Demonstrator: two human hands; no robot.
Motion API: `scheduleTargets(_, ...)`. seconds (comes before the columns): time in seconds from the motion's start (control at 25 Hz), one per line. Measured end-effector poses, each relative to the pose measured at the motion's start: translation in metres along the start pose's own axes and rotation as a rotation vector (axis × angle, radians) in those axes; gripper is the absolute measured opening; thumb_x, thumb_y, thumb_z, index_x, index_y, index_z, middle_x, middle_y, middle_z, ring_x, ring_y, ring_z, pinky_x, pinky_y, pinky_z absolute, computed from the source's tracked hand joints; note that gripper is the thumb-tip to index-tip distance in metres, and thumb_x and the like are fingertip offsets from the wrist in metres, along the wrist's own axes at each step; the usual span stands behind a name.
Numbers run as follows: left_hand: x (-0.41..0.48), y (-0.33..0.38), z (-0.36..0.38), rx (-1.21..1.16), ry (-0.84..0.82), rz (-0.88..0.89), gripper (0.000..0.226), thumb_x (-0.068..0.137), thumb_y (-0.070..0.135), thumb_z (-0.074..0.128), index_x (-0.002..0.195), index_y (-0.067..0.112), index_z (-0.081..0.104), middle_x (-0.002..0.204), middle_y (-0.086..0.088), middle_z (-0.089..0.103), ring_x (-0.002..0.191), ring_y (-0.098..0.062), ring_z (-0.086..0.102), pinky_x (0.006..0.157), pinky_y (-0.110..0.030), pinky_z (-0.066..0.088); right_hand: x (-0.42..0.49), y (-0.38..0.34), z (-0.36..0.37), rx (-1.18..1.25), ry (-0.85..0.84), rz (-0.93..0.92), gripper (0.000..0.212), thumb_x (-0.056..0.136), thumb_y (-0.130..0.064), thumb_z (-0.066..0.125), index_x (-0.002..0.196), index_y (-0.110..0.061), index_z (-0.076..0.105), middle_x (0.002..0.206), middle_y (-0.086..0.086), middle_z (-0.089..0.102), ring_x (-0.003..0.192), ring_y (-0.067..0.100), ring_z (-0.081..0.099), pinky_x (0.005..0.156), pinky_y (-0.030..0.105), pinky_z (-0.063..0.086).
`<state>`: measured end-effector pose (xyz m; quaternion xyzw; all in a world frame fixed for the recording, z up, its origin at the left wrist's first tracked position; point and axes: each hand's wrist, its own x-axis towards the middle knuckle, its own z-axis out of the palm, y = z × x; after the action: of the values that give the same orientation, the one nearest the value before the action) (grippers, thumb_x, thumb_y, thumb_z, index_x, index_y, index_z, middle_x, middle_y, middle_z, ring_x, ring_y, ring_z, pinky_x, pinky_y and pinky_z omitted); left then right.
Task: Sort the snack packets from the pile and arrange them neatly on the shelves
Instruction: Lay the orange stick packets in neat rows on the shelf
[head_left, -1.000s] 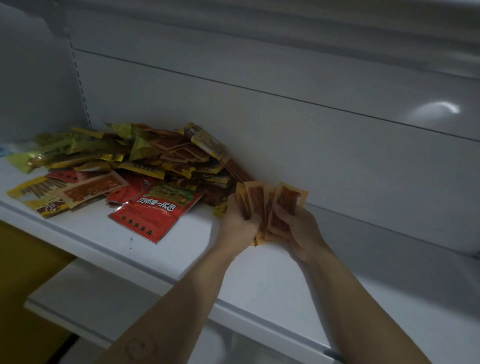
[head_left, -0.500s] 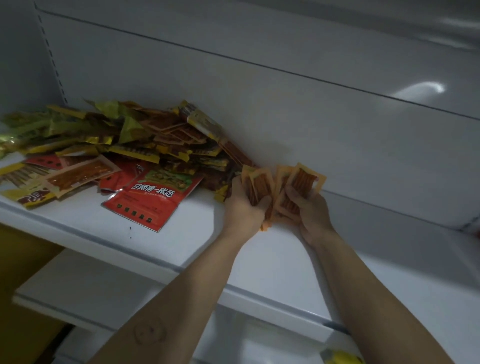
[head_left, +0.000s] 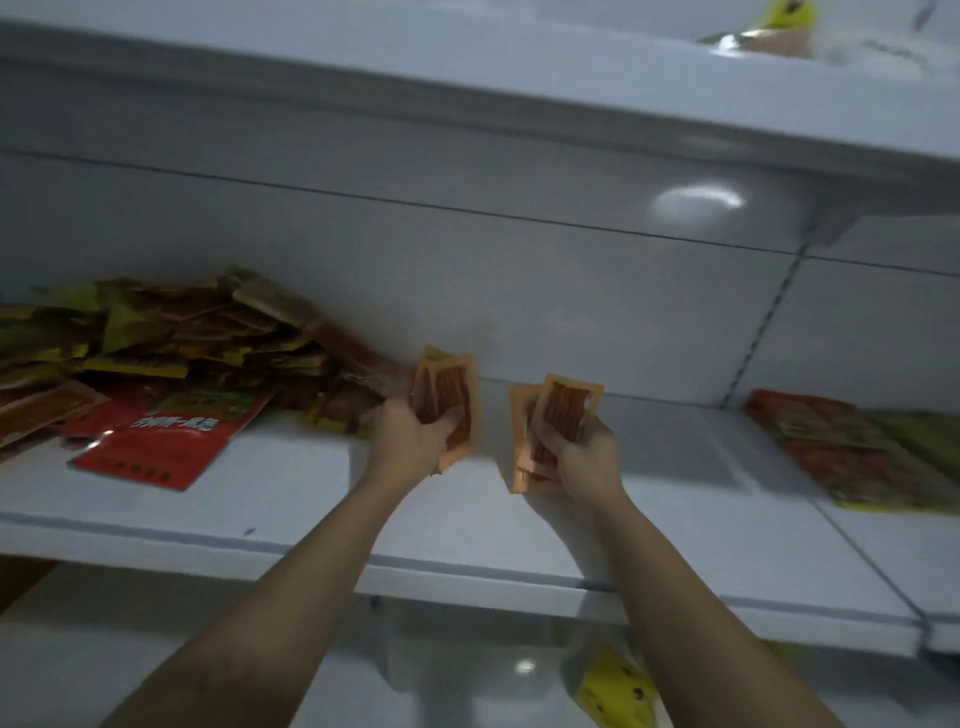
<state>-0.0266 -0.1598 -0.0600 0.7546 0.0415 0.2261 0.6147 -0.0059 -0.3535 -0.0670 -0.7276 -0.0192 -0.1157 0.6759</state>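
Observation:
A mixed pile of snack packets, yellow, green and red, lies at the left of the white shelf against its back wall. A large red packet lies at the pile's front. My left hand grips a small stack of orange packets upright, just right of the pile. My right hand holds a second stack of the same orange packets, a short gap to the right. Both stacks hover just above the shelf.
Flat red and green packets lie on the adjoining shelf section at the right. A shelf above carries a yellow-green packet at the top right. A yellow packet shows on the lower shelf.
The single bunch held by both hands is now split into two stacks, and the hands have drawn apart. The view has swung up and to the right, showing the upper shelf and the right section.

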Motion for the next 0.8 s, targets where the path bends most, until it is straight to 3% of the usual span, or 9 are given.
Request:
scheduleTargets(0.08, -0.025, 0.026, 0.040, -0.062, -0.107, 0.009, 0.041, 0.076, 0.018, 0.079, 0.112, 0.029, 0.063, 0.099, 0.005, 0.073, 0.094, -0.018, 0.071, 0.077, -0.042, 0.059, -0.011, -0.011, -0.059, 0.004, 0.076, -0.006, 0.009, 0.086, -0.010, 0.072, 0.093, -0.014, 0.069, 0.080, -0.003, 0.072, 0.071, 0.006, 0.069, 0.064, 0.025, 0.051)
scheduleTargets(0.24, -0.080, 0.080, 0.129, -0.098, -0.322, 0.090, 0.043, 0.083, 0.011, 0.077, 0.114, 0.031, 0.056, 0.099, 0.014, 0.067, 0.087, 0.004, 0.064, 0.066, -0.016, 0.055, -0.043, -0.030, -0.179, 0.046, 0.268, 0.002, 0.017, 0.085, -0.011, 0.074, 0.101, -0.013, 0.069, 0.088, 0.001, 0.073, 0.081, 0.018, 0.070, 0.059, 0.030, 0.057)
scheduleTargets(0.48, -0.177, 0.134, 0.262, -0.156, -0.582, 0.114, 0.049, 0.082, 0.011, 0.078, 0.126, 0.018, 0.057, 0.109, 0.005, 0.069, 0.098, -0.010, 0.068, 0.085, -0.033, 0.057, -0.121, -0.040, -0.363, -0.017, 0.565, 0.000, 0.013, 0.083, -0.015, 0.076, 0.094, -0.018, 0.069, 0.091, 0.002, 0.073, 0.086, 0.022, 0.070, 0.076, 0.044, 0.060)
scheduleTargets(0.64, -0.237, 0.159, 0.336, -0.198, -0.750, 0.141, 0.048, 0.082, 0.012, 0.078, 0.124, 0.022, 0.057, 0.111, 0.009, 0.069, 0.098, -0.005, 0.067, 0.091, -0.038, 0.056, -0.176, -0.044, -0.456, -0.049, 0.748, 0.019, 0.019, 0.082, -0.018, 0.077, 0.100, -0.017, 0.070, 0.093, 0.000, 0.074, 0.088, 0.020, 0.071, 0.081, 0.048, 0.059)
scheduleTargets(0.8, -0.288, 0.180, 0.407, -0.217, -0.893, 0.183, 0.046, 0.081, 0.016, 0.079, 0.117, 0.029, 0.055, 0.108, 0.009, 0.069, 0.098, -0.009, 0.068, 0.089, -0.041, 0.056, -0.219, -0.044, -0.527, -0.076, 0.914, 0.030, 0.023, 0.083, -0.020, 0.077, 0.105, -0.016, 0.071, 0.095, -0.002, 0.074, 0.090, 0.018, 0.071, 0.081, 0.047, 0.059)
